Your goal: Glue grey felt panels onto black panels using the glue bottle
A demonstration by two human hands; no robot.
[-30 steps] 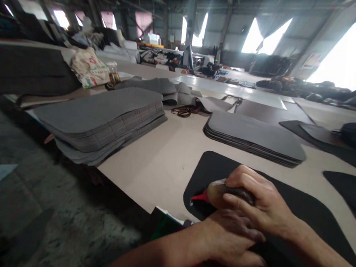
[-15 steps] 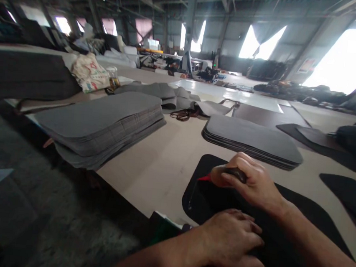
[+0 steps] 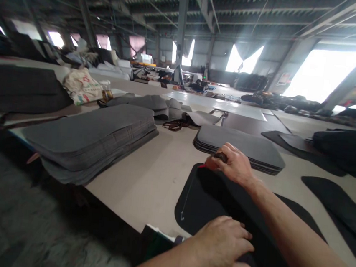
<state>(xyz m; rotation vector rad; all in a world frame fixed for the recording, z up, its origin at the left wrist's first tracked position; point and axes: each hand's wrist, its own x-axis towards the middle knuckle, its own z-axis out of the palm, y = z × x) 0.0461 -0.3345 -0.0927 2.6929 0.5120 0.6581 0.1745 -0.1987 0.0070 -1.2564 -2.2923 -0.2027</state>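
Note:
My right hand is closed around a squeeze bottle with a dark body, its red nozzle pointing down at the far left corner of a black rounded mat piece. A thin, shiny line of what looks like glue runs along the mat's left side, from a small blob near the front up to the nozzle. Flat on the near part of the mat lies my left hand, its fingers stretched and thumb apart, holding nothing. My forearms hide some of the mat.
A tall stack of grey sheets stands left, at the table's edge. Behind the mat is a lower stack. Another black piece lies right. Crumpled grey offcuts, a cloth bag and a jar sit farther back.
My right hand has moved the bottle away from me along the mat's left side, and the shiny line is longer. My left hand stays on the mat. The view has shifted slightly.

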